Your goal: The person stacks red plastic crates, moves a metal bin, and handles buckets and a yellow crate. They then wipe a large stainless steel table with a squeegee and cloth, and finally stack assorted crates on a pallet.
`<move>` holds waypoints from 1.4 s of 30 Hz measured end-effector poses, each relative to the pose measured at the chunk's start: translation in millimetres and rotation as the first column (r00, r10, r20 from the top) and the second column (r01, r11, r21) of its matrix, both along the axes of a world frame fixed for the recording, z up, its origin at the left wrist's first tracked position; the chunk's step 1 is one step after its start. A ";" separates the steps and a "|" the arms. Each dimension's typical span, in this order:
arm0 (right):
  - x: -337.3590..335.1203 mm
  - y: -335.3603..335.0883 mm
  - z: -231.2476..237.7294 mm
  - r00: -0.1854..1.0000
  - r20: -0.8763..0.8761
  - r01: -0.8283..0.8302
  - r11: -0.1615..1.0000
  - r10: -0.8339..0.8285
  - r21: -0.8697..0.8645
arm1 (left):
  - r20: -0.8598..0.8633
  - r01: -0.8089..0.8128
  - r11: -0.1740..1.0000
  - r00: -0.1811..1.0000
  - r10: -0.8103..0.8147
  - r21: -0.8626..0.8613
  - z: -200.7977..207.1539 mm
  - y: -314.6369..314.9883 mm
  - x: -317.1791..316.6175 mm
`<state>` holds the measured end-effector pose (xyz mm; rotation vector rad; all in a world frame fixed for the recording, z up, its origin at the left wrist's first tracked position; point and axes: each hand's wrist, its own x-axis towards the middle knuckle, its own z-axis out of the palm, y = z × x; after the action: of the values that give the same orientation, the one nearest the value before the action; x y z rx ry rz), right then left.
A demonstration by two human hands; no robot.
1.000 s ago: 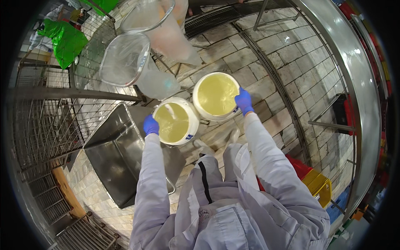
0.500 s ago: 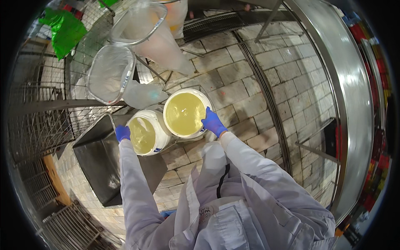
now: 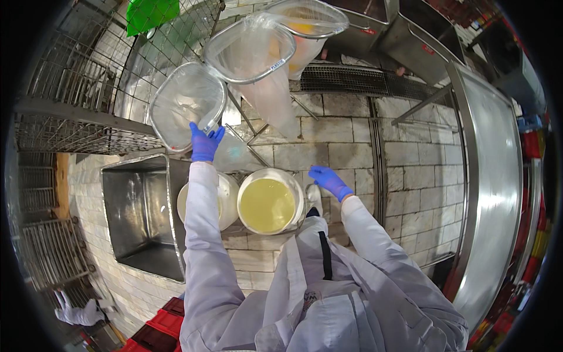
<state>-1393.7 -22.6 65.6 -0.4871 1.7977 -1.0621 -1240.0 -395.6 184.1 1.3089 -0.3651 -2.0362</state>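
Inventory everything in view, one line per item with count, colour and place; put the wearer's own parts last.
Buckets: two, white, centre; left one partly behind a sleeve
Liquid: clearly visible in the right bucket, yellow
Metal tub: one, grey, left of the buckets
Bags on hoops: three, clear, upper left to top centre
Green plastic: one piece, upper left
Wire mesh: grey, upper left
Racks: count unclear, grey, left edge
Floor grate: dark, upper centre
Metal bins: at least two, grey, upper right
Metal table: one, silver, right
Crates: several, red, lower left
Floor tiles: many, pale, throughout
Sleeves: two, white, lower centre
Left hand: one, blue-gloved, at the nearest hoop
Right hand: one, blue-gloved, right of the buckets
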 end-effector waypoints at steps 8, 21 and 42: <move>-186.9 -75.5 49.5 0.981 0.036 0.189 0.982 -0.189 -0.020 | 0.402 0.400 0.578 0.906 -0.132 -0.711 -102.5 -91.5 32.0; -433.4 -177.8 124.5 0.838 0.217 0.541 0.814 -0.500 -0.214 | 0.997 0.927 0.371 0.023 0.080 -0.051 -0.7 -11.3 45.3; -145.2 45.7 134.8 0.580 0.508 0.719 0.693 -0.637 0.050 | 0.447 -0.079 0.974 0.878 0.168 -0.211 -29.0 -71.7 186.8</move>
<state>-1538.9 23.0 200.3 0.4409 1.4304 -1.6948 -1053.2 -467.3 155.0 1.6472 -0.6525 -1.5236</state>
